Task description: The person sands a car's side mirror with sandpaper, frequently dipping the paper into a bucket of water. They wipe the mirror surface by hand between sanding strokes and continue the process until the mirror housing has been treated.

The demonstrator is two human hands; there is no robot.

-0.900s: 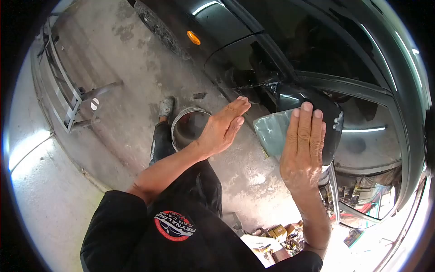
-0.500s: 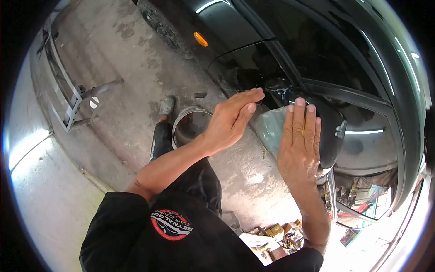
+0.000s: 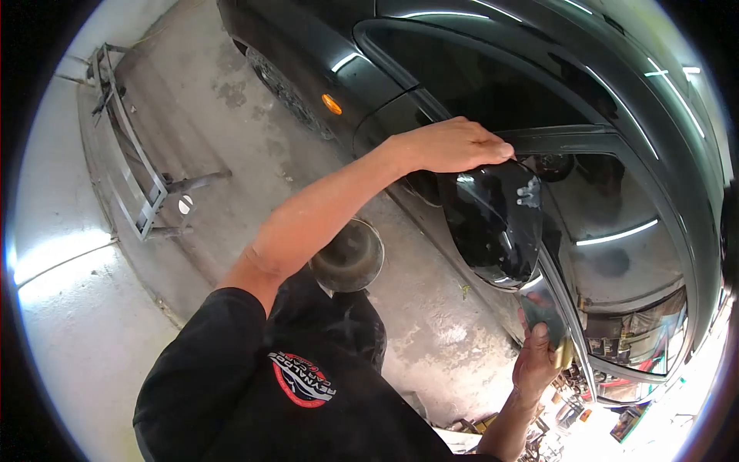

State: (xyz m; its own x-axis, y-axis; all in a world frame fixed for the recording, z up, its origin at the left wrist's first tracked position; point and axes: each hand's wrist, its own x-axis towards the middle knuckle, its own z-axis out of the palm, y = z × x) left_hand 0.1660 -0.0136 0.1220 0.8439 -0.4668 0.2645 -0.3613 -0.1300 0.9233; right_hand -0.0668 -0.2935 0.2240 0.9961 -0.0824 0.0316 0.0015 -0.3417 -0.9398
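Note:
My left hand [image 3: 454, 145] reaches across to the black side mirror [image 3: 493, 223] of a car, its fingers curled over the mirror's edge near the door and the thumb lying along it. On the glossy housing is a small pale grey patch [image 3: 528, 194]. Lower right, beside the car door, my right hand [image 3: 536, 362] grips a thin, greenish see-through sheet [image 3: 543, 312] with thumb and fingers. The sheet is just below the mirror's lower end. My left fingertips are hidden behind the housing.
The dark car [image 3: 369, 85] fills the right side, with an orange side light [image 3: 332, 104] and a wheel [image 3: 281, 88]. A bucket [image 3: 350, 258] stands on the concrete floor [image 3: 416, 323] near my body. A metal frame [image 3: 127, 165] stands by the left wall.
My left hand has moved right, from hovering beside the mirror onto it. The right hand has come down off the mirror with the greenish sheet, now gripped. The camera view has shifted.

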